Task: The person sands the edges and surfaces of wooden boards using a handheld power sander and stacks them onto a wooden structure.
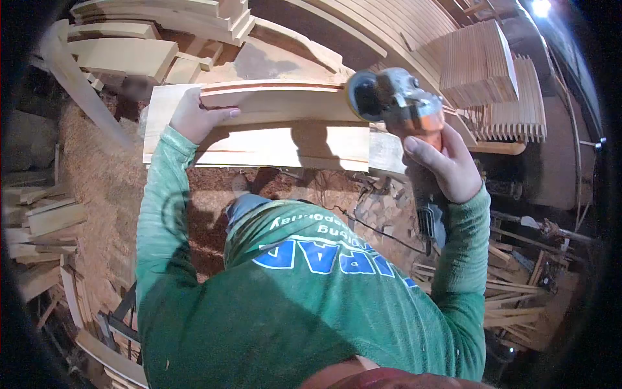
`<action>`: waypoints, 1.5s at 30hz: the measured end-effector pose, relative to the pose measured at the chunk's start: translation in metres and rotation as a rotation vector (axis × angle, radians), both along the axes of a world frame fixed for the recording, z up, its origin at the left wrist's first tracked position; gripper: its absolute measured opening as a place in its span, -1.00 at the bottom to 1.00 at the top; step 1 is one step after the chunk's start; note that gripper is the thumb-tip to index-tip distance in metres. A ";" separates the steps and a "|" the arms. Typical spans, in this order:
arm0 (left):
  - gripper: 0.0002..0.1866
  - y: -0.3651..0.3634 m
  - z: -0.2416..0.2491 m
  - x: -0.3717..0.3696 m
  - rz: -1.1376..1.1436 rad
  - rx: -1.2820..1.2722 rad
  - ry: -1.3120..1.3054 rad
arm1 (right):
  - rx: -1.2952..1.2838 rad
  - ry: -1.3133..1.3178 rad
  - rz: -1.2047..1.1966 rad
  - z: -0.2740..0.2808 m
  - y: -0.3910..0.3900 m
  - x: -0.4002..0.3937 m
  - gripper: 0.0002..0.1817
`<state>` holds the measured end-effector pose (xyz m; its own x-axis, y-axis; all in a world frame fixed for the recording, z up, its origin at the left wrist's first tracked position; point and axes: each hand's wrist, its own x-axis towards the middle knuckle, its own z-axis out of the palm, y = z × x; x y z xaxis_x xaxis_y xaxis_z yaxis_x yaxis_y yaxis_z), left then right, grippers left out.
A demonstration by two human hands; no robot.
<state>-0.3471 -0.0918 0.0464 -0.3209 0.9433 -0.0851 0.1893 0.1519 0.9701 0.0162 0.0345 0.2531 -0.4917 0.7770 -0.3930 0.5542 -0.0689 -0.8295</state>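
My left hand [199,118] grips the left end of a curved wooden board [278,107], its thumb lying on the near face. The board stands on edge on a wide, pale plank [259,144]. My right hand [451,163] is wrapped round the body of an angle grinder [411,107] with an orange and metal head. The grinder's round disc [363,96] is right at the board's right end in this view. A shadow of the tool falls across the plank.
Stacked curved boards [123,55] lie at the back left, and cut slats [479,65] are piled at the back right. Sawdust [97,155] covers the floor on the left. Wood offcuts [382,217] and a dark cord [382,233] lie below the plank.
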 end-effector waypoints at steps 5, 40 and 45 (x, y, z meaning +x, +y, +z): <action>-0.63 0.000 0.005 0.002 -0.050 -0.057 -0.170 | -0.081 -0.078 0.070 0.001 -0.005 -0.043 -0.38; -0.57 -0.002 -0.008 -0.004 -0.078 0.029 -0.069 | 0.020 -0.051 0.201 -0.003 -0.015 -0.072 -0.36; -0.62 -0.003 -0.011 -0.009 -0.151 0.142 0.324 | 0.061 -0.250 0.167 0.010 0.013 -0.022 -0.29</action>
<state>-0.3559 -0.0948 0.0355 -0.1664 0.9771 0.1329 0.4994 -0.0327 0.8658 -0.0061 0.0478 0.2631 -0.5088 0.7192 -0.4732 0.7412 0.0863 -0.6658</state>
